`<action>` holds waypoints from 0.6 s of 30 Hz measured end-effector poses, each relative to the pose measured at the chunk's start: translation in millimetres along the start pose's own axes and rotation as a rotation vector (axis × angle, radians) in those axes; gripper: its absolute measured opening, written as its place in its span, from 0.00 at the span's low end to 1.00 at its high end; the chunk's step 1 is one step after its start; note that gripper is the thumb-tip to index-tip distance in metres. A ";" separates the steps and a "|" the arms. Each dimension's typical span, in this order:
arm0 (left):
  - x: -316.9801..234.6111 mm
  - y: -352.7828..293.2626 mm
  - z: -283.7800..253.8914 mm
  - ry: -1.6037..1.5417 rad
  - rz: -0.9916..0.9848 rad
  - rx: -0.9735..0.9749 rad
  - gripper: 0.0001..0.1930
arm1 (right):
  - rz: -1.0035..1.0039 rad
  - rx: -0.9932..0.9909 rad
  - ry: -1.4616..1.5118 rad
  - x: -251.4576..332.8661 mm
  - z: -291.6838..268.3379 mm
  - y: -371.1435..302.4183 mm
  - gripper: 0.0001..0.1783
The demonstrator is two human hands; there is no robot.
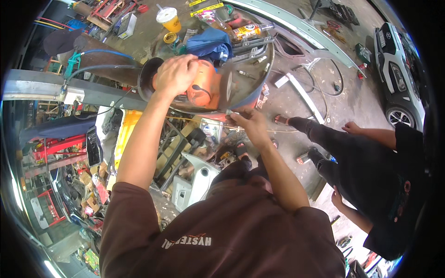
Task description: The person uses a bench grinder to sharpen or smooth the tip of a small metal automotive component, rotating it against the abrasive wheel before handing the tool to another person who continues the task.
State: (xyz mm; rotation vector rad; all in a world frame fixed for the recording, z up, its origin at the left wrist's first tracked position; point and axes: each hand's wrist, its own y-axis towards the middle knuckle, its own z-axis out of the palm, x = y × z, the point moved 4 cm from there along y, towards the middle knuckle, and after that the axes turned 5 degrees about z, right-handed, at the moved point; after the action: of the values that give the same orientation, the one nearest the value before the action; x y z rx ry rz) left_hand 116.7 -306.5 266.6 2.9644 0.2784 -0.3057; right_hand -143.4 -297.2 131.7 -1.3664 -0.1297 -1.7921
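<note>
An orange bench grinder sits on a round, drum-like top in front of me. My left hand lies over the left part of its housing, fingers curled against it. The grinding wheel at its right end is near my right hand. Between the right thumb and fingers I pinch a small metal piece, just below that wheel; whether they touch I cannot tell. A second, dark round guard shows left of my left wrist.
Behind the grinder lie a blue cloth, metal brackets, a bottle, a tin and a lidded drink cup. A person in dark clothes stands at right. A steel beam runs in from the left.
</note>
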 end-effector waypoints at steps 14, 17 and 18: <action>0.5 -1.3 -3.9 0.017 -0.015 0.019 0.22 | 0.010 -0.043 0.028 5.1 -26.7 -15.0 0.12; 1.1 -0.9 -2.0 0.026 -0.029 0.025 0.22 | -0.017 -0.005 -0.007 1.5 -21.1 -8.7 0.11; 1.3 -1.1 -1.2 0.028 -0.030 0.027 0.22 | -0.016 -0.004 -0.004 1.0 -18.7 -7.8 0.11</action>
State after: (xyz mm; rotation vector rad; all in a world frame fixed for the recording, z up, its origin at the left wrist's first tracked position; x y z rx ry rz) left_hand 118.0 -305.0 267.3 2.9954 0.3255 -0.2736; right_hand -162.5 -303.0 128.2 -1.3755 -0.1397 -1.8032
